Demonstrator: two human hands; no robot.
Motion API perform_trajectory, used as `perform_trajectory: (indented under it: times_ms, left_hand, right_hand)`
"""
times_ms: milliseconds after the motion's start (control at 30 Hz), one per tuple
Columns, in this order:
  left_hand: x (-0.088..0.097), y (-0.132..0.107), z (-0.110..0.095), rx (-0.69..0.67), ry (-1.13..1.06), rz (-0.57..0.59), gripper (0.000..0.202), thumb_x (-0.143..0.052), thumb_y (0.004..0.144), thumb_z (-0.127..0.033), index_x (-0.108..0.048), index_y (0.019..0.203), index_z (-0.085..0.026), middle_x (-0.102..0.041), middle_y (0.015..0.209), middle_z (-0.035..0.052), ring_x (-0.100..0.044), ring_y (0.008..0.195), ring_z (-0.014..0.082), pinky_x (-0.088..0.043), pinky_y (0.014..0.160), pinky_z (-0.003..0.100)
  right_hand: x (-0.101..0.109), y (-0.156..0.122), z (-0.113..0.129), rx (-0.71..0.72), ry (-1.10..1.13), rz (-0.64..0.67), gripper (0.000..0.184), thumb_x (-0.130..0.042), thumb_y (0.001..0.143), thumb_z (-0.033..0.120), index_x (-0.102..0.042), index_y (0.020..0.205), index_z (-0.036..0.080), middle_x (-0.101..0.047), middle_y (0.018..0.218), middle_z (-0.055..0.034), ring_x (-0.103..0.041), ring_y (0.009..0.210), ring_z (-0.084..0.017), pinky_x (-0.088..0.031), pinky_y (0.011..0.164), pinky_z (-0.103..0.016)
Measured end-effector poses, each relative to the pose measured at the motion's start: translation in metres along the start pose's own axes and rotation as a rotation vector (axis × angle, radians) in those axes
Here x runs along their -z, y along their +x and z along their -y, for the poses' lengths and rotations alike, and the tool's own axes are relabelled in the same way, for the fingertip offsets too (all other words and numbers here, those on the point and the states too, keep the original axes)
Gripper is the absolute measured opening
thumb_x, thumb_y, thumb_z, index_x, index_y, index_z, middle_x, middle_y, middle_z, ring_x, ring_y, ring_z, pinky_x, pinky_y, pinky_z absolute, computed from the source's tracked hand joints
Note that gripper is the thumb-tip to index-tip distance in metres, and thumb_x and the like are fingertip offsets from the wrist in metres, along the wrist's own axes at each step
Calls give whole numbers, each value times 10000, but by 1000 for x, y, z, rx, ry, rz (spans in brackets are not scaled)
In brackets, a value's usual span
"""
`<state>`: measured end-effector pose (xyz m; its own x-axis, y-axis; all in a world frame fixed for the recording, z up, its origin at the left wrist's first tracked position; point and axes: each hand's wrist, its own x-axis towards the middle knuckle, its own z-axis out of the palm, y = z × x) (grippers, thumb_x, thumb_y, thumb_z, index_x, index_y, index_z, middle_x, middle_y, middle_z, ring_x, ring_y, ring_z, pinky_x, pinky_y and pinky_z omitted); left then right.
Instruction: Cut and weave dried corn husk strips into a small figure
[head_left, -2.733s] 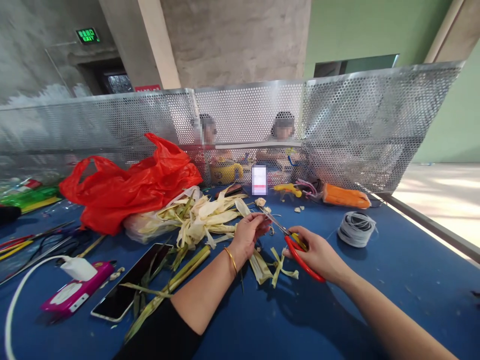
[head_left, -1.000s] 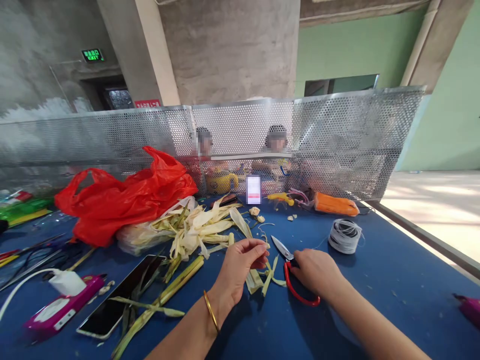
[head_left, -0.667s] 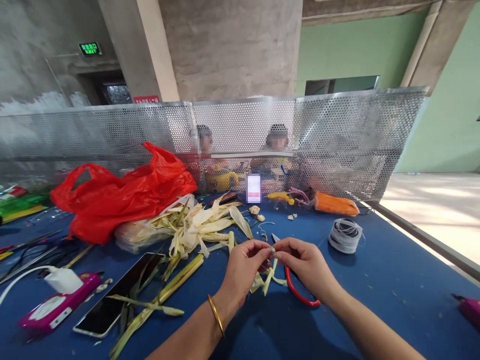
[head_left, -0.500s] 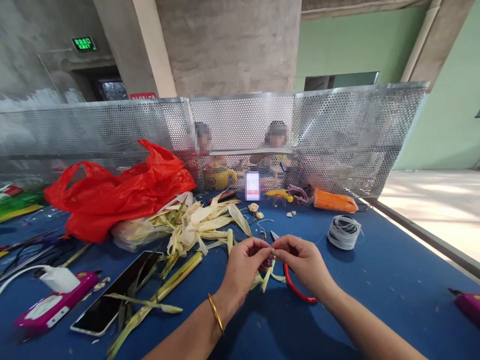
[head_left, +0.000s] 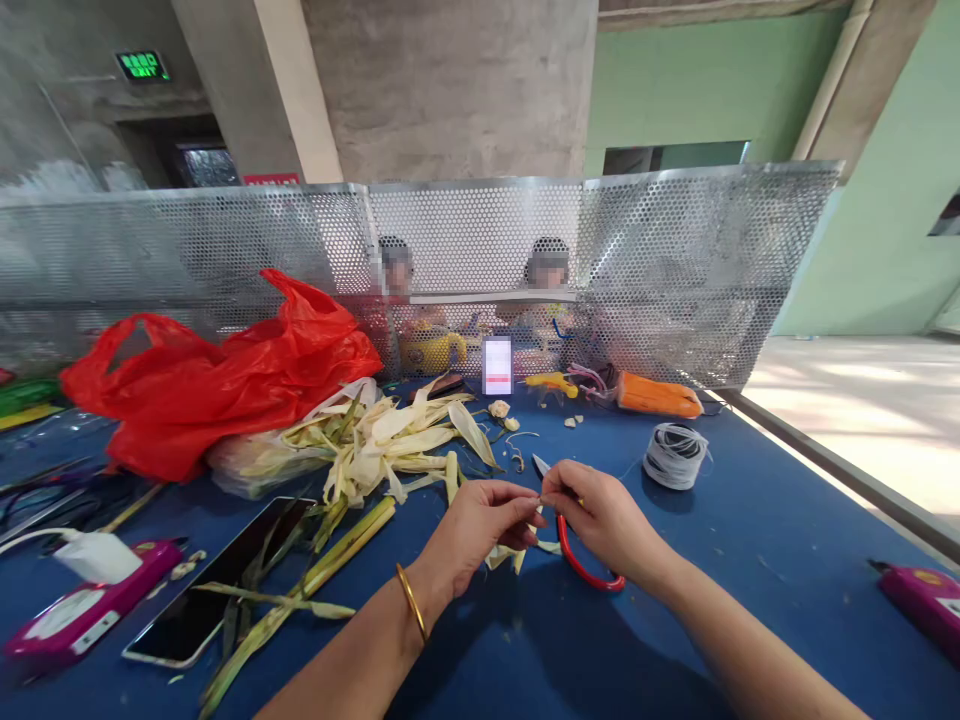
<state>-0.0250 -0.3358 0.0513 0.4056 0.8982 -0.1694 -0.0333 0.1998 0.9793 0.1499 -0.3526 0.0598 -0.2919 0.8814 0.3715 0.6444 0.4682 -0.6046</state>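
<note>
My left hand (head_left: 480,525), with a gold bangle at the wrist, is closed in a pinch on a small piece of corn husk (head_left: 511,558); pale strips of it hang below the fingers. The fingertips of my right hand (head_left: 596,510) are pinched together and meet the left ones; what lies between them is too small to make out. Red-handled scissors (head_left: 592,575) lie on the blue table under my right hand, partly hidden. A heap of corn husks (head_left: 390,440) lies beyond my left hand. To the right sits a roll of pale cord (head_left: 675,458).
A red plastic bag (head_left: 225,380) and a black phone (head_left: 217,590) lie left, near a purple power strip (head_left: 90,605). At the back stand a lit phone (head_left: 497,366), a yellow glue gun (head_left: 551,384), an orange bundle (head_left: 658,395) and a perforated metal screen (head_left: 480,230). Two people sit behind it.
The view has shifted slightly, so things sit further left and a little higher. My right hand has turned at the wrist, and the husk strips have swung under my left fingers.
</note>
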Motion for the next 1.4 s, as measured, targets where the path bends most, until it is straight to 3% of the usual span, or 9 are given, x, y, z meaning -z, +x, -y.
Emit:
perform_trajectory:
  times_ms: [167, 333, 533, 800, 967, 1067, 1233, 1400]
  left_hand:
    - [-1, -3, 0, -9, 168, 33, 268, -719, 668, -377, -689, 762, -127, -681, 656, 30, -581, 555, 114, -458, 575, 233]
    - [-3, -5, -3, -44, 263, 66, 275, -691, 698, -410, -659, 731, -138, -657, 624, 13, -562, 561, 110, -433, 565, 225]
    - [2, -6, -3, 46, 198, 221, 313, -667, 726, -452, -648, 761, -142, -681, 708, 29, -591, 603, 120, -435, 553, 226]
    - [3, -4, -2, 57, 208, 192, 240, -697, 681, -381, -620, 731, -159, -655, 626, 6, -606, 599, 135, -443, 565, 236]
    - [0, -5, -2, -71, 413, 175, 237, -599, 765, -365, -684, 714, -150, -676, 652, 21, -594, 588, 134, -407, 554, 233]
    - [-2, -5, 2, -217, 635, 50, 258, -544, 821, -354, -718, 760, -174, -666, 622, 5, -584, 583, 134, -374, 561, 235]
    - [-5, -7, 11, -515, 978, -150, 218, -523, 862, -322, -714, 846, -218, -713, 788, 11, -619, 719, 149, -366, 651, 245]
    - [-3, -7, 9, -517, 958, -135, 222, -507, 872, -325, -689, 807, -216, -704, 780, 9, -614, 727, 149, -367, 654, 245]
  right_hand:
    - [5, 1, -2, -60, 25, 134, 100, -529, 835, 163, -549, 739, 187, -568, 688, 33, -482, 648, -111, -327, 589, -214]
    - [3, 2, -6, -117, 199, 216, 84, -531, 814, 161, -558, 735, 171, -542, 650, 36, -473, 631, -108, -339, 574, -207]
    - [15, 1, -2, -50, 173, 272, 91, -525, 815, 141, -595, 762, 165, -596, 698, 22, -505, 657, -108, -357, 601, -205]
    - [16, 0, -2, 25, 109, 279, 111, -530, 848, 176, -605, 767, 167, -589, 707, 20, -494, 650, -103, -351, 595, -200]
    - [15, 0, -3, 5, 62, 262, 107, -519, 832, 149, -609, 781, 176, -621, 739, 12, -524, 677, -111, -349, 603, -203]
    - [14, 1, -2, -62, 26, 211, 101, -517, 804, 130, -595, 763, 179, -616, 727, 18, -513, 663, -110, -338, 587, -203]
    - [7, 3, -1, -235, 95, 186, 88, -532, 779, 152, -563, 699, 171, -528, 597, 47, -459, 587, -101, -315, 538, -204]
    - [3, 4, -3, -233, 269, 148, 90, -549, 789, 201, -562, 706, 171, -511, 576, 58, -455, 565, -98, -339, 538, -206]
